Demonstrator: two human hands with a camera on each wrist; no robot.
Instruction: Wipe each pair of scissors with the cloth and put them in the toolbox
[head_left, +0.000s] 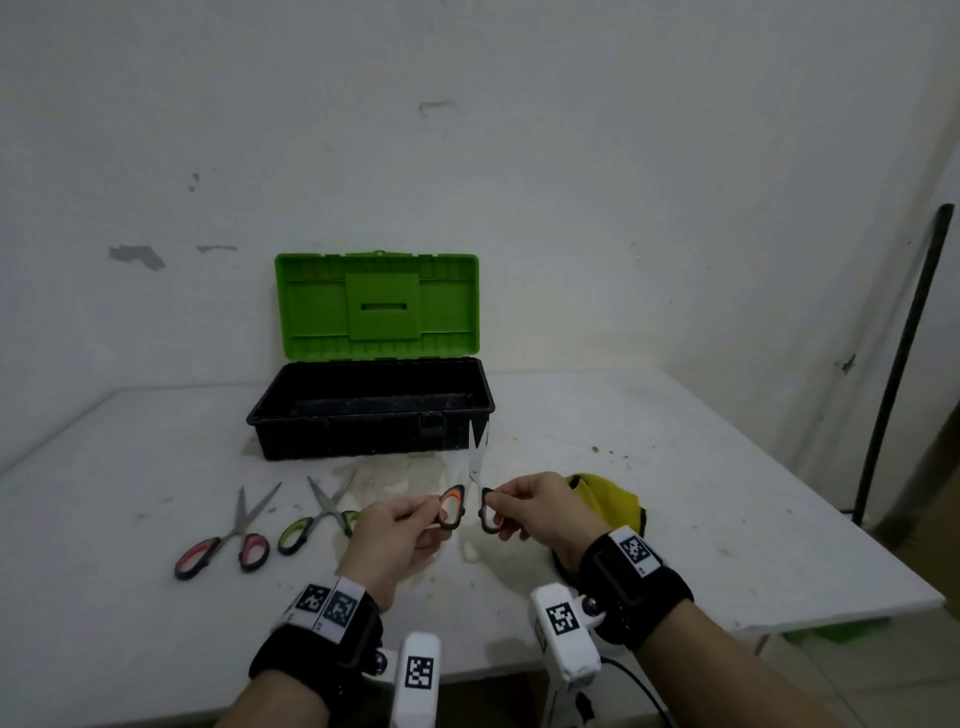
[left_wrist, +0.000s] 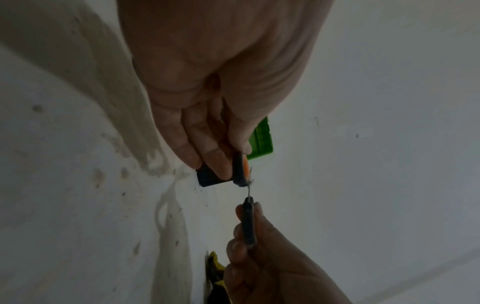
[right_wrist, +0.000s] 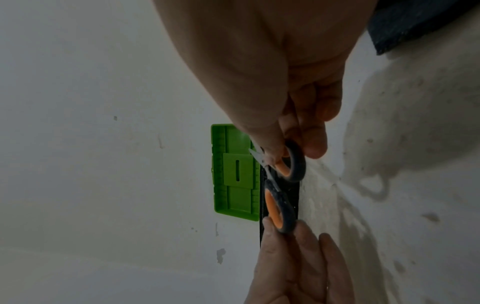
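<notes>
Orange-handled scissors (head_left: 475, 483) are held above the table, blades pointing up and slightly apart. My left hand (head_left: 400, 525) pinches the left handle loop (head_left: 451, 506); my right hand (head_left: 535, 506) pinches the right loop (head_left: 488, 514). The right wrist view shows both orange-and-grey loops (right_wrist: 279, 207) between fingertips. Pink-handled scissors (head_left: 228, 540) and green-handled scissors (head_left: 319, 514) lie on the table to the left. A yellow cloth (head_left: 610, 501) lies behind my right hand. The toolbox (head_left: 371, 410) stands open at the back, black base, green lid (head_left: 376, 306) up.
The white table (head_left: 727, 493) is stained in front of the toolbox. Its right edge drops off near a dark pole (head_left: 904, 364) leaning on the wall. The wall rises just behind the toolbox.
</notes>
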